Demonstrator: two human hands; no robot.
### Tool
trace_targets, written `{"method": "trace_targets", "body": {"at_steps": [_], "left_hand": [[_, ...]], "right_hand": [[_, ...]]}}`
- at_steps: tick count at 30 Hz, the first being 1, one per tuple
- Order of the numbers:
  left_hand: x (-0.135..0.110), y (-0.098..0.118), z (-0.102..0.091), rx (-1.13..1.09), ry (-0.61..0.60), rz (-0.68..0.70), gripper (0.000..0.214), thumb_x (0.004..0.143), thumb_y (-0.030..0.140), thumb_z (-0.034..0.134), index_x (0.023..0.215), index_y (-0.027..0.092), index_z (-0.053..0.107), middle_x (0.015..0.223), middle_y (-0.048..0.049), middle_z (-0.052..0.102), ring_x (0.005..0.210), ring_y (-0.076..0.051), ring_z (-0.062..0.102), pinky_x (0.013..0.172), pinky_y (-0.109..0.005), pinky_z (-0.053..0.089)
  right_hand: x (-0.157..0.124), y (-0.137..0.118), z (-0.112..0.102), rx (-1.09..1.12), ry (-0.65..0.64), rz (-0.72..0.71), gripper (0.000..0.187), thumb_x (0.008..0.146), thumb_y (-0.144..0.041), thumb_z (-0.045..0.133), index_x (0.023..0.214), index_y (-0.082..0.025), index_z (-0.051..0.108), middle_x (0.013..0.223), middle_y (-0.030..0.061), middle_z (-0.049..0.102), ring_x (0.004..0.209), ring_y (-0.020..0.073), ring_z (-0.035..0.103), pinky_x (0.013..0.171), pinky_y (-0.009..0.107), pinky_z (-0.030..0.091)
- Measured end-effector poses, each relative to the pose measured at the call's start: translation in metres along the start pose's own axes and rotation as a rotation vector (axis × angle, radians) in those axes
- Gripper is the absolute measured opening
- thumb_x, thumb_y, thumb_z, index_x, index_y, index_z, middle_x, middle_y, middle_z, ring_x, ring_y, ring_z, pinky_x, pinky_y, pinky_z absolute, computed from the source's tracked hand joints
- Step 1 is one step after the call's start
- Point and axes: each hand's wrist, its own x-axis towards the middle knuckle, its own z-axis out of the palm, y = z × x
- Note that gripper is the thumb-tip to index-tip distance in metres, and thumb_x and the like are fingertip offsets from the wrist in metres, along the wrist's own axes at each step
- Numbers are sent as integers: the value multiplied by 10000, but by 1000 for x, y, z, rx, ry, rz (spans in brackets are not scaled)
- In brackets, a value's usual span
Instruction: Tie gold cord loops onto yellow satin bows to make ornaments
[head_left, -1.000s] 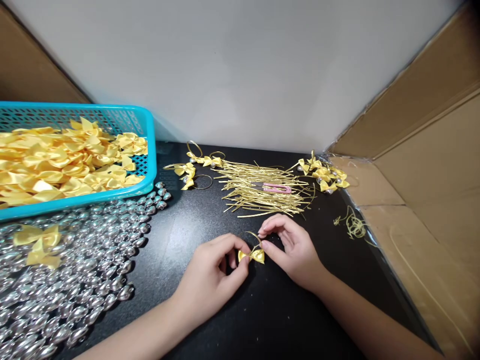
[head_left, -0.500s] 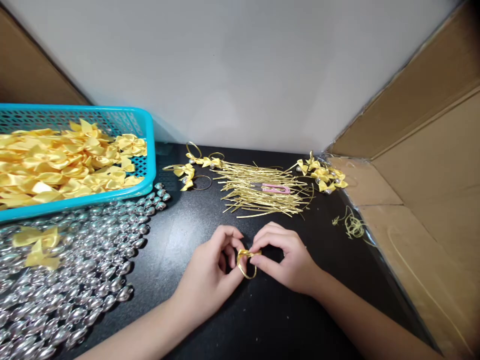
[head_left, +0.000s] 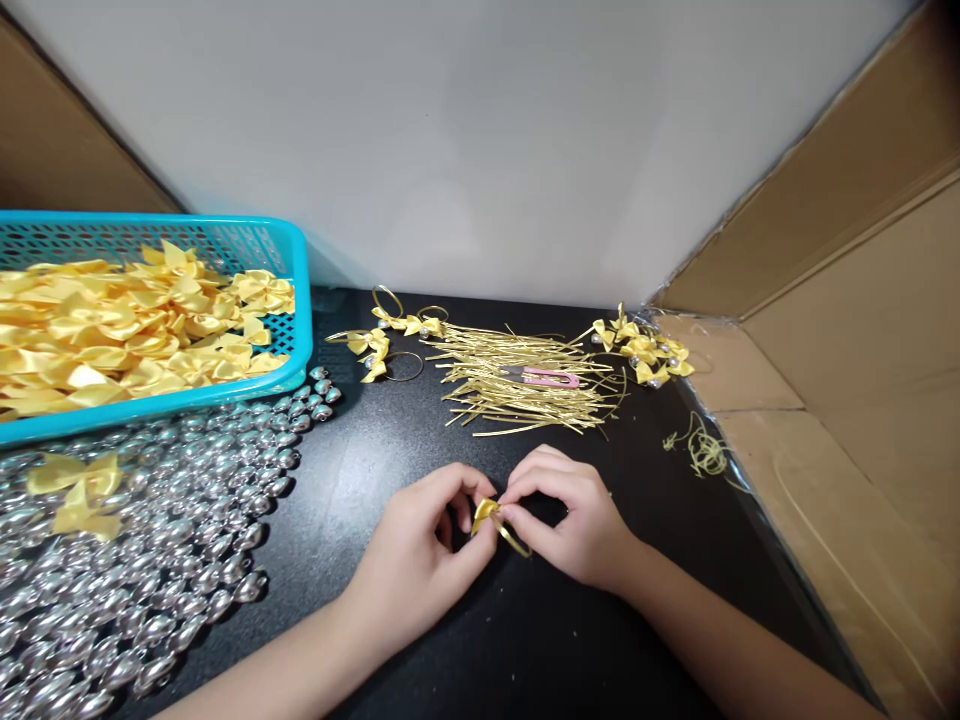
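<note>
Between my hands, just above the black table, is a yellow ribbon bow [head_left: 485, 511] with a gold cord loop [head_left: 514, 541] attached. My left hand [head_left: 431, 540] pinches the bow between thumb and fingers. My right hand [head_left: 574, 515] pinches at the bow's right side, where the loop joins it; the fingertips hide the exact join. Beyond my hands lies a bundle of cut gold cords [head_left: 525, 405], with small pink-handled snips [head_left: 551, 377] resting on top.
A blue basket [head_left: 300, 300] of yellow bows stands at the left. Many silver beads [head_left: 172, 560] spread in front of it, with loose bows [head_left: 79, 495] on them. Looped bows with beads lie at back left [head_left: 371, 350] and back right [head_left: 649, 355]. Tangled thread [head_left: 705, 450] lies near the cardboard wall [head_left: 847, 270].
The bow has turned in my fingers, and its gold loop has swung to the right and now slants downward. My left fingers have closed in slightly on the bow.
</note>
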Motion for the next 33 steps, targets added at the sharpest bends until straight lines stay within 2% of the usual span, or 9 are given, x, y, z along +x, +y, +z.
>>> {"method": "trace_targets", "body": {"at_steps": [6, 18, 27, 33], "left_hand": [[-1, -3, -1, 14, -7, 19, 69, 865, 164, 544, 829, 186, 599, 631, 37, 579, 516, -98, 511, 447, -179, 388], [-1, -2, -1, 12, 9, 32, 82, 844, 150, 566, 779, 174, 609, 600, 45, 531, 508, -98, 471, 454, -188, 358], [-1, -5, -2, 27, 1, 85, 128, 859, 173, 561, 752, 179, 631, 641, 26, 542, 530, -104, 473, 478, -200, 343], [0, -1, -4, 45, 7, 56, 142, 851, 168, 552, 735, 178, 634, 630, 26, 537, 521, -105, 466, 478, -203, 340]], "right_hand": [[0, -1, 0, -4, -7, -2, 101, 762, -62, 659, 752, -162, 665, 717, 52, 674, 689, 153, 601, 665, 287, 484], [-1, -1, 0, -9, -39, -11, 135, 763, -59, 624, 714, -179, 587, 698, 22, 627, 679, 143, 568, 671, 293, 454], [-2, -2, 0, -2, -22, 5, 121, 770, -71, 632, 753, -187, 603, 717, 21, 635, 690, 149, 582, 668, 292, 464], [-1, -2, 0, -29, -26, 34, 112, 765, -81, 630, 779, -191, 614, 733, 29, 639, 702, 160, 582, 665, 299, 474]]}}
